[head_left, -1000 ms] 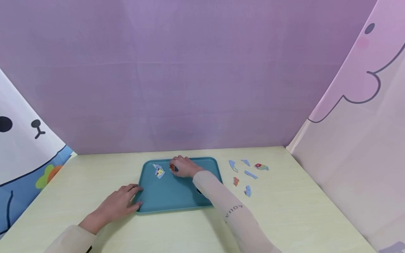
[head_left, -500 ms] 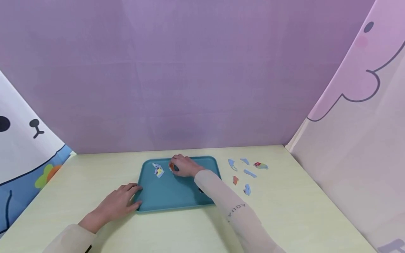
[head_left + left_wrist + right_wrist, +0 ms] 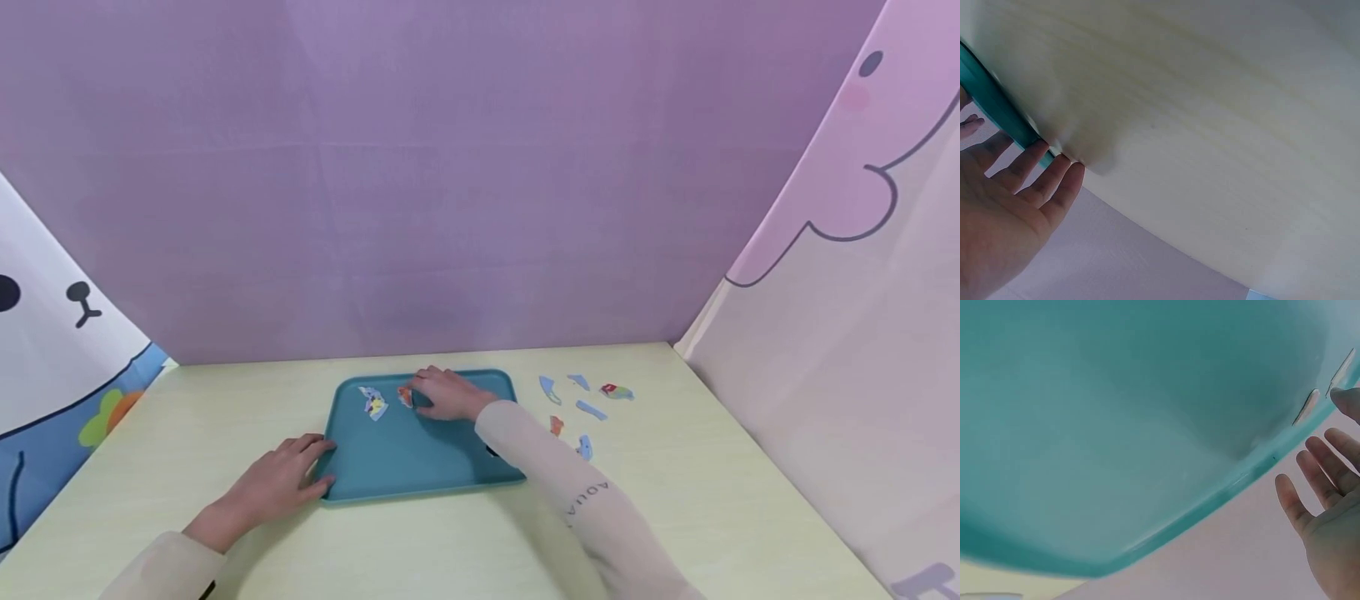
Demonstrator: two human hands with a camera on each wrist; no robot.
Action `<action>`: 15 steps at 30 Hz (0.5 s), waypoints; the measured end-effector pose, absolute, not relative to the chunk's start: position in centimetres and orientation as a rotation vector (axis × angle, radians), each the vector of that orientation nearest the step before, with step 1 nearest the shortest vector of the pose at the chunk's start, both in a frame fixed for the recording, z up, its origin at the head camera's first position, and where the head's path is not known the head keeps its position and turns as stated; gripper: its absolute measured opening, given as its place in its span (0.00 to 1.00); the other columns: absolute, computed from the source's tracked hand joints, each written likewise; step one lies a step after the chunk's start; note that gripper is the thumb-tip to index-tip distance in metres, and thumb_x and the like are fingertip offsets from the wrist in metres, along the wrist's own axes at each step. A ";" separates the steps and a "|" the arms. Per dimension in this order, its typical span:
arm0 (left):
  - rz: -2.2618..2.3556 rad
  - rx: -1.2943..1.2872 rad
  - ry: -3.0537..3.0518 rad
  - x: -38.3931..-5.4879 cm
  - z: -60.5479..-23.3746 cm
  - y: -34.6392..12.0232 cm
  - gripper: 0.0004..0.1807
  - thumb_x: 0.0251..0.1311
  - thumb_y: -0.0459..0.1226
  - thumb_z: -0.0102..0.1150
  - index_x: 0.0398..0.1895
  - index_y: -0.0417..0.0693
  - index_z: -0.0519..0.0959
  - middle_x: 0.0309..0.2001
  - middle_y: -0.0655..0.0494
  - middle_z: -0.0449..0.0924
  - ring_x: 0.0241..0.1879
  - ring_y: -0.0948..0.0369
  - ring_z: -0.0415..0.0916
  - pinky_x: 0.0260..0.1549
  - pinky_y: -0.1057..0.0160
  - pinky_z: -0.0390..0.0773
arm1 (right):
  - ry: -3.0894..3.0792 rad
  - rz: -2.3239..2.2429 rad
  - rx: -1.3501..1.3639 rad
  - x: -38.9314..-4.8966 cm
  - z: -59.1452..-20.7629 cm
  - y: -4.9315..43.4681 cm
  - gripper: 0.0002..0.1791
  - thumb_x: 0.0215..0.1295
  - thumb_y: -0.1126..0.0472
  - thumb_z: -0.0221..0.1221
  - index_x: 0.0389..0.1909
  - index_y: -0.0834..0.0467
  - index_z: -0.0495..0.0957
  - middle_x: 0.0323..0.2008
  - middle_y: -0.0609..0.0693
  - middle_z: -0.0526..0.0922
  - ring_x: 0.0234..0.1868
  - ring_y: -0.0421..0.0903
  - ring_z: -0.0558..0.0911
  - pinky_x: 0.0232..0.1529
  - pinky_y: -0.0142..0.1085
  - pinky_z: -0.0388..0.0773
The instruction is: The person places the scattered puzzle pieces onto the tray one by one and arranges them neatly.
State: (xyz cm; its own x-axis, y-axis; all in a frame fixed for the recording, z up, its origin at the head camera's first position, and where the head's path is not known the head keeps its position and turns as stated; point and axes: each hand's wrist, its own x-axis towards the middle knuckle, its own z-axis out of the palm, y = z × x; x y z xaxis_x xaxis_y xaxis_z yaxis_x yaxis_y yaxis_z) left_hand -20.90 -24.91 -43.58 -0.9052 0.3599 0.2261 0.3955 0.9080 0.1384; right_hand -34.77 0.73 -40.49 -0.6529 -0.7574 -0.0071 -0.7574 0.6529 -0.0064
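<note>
A teal tray [image 3: 420,462] lies on the table. Near its far left corner sits a flat, pale blue and yellow printed puzzle piece [image 3: 372,403]. Just right of that lies an orange puzzle piece [image 3: 405,396]. My right hand [image 3: 450,396] hovers over the tray's far side, fingertips close beside the orange piece. In the right wrist view this hand [image 3: 1335,519] has its fingers spread and relaxed, holding nothing. My left hand [image 3: 273,483] rests its fingertips and thumb against the tray's left rim. The left wrist view shows those fingers [image 3: 1063,194] extended along the rim.
Right of the tray, several loose puzzle pieces lie on the table, among them a red-and-green one [image 3: 617,392], a blue strip [image 3: 592,410] and an orange one [image 3: 556,425]. My right sleeve [image 3: 555,475] partly covers a dark spot on the tray. A purple curtain [image 3: 420,208] stands behind.
My right hand has let go of the orange piece and shifted slightly right, so more of the piece shows. My left hand stays at the tray's rim.
</note>
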 end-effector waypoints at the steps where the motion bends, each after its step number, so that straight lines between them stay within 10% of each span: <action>1: -0.269 -0.574 -2.877 -20.9 -43.6 -24.9 0.26 0.51 0.47 0.61 0.51 0.41 0.74 0.51 0.42 0.74 0.48 0.44 0.74 0.39 0.46 0.75 | 2.846 0.007 -1.307 -34.7 -40.5 0.9 0.25 0.62 0.52 0.56 0.61 0.49 0.67 0.58 0.44 0.71 0.59 0.43 0.69 0.57 0.41 0.69; 15: -0.260 -0.560 -2.884 -20.8 -43.4 -24.8 0.27 0.51 0.48 0.62 0.51 0.41 0.74 0.51 0.42 0.74 0.48 0.44 0.74 0.38 0.46 0.76 | 2.832 0.018 -1.397 -33.8 -40.4 4.8 0.24 0.62 0.53 0.57 0.59 0.54 0.69 0.57 0.46 0.73 0.60 0.44 0.70 0.65 0.39 0.60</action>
State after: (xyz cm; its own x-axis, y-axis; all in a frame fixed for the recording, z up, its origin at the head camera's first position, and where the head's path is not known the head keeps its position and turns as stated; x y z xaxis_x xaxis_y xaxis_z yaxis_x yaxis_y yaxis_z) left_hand -20.77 -24.76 -43.45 -0.9102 0.3512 0.2198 0.3848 0.9132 0.1345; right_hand -33.76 4.79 -40.36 -0.6083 -0.7936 0.0096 -0.7934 0.6084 0.0175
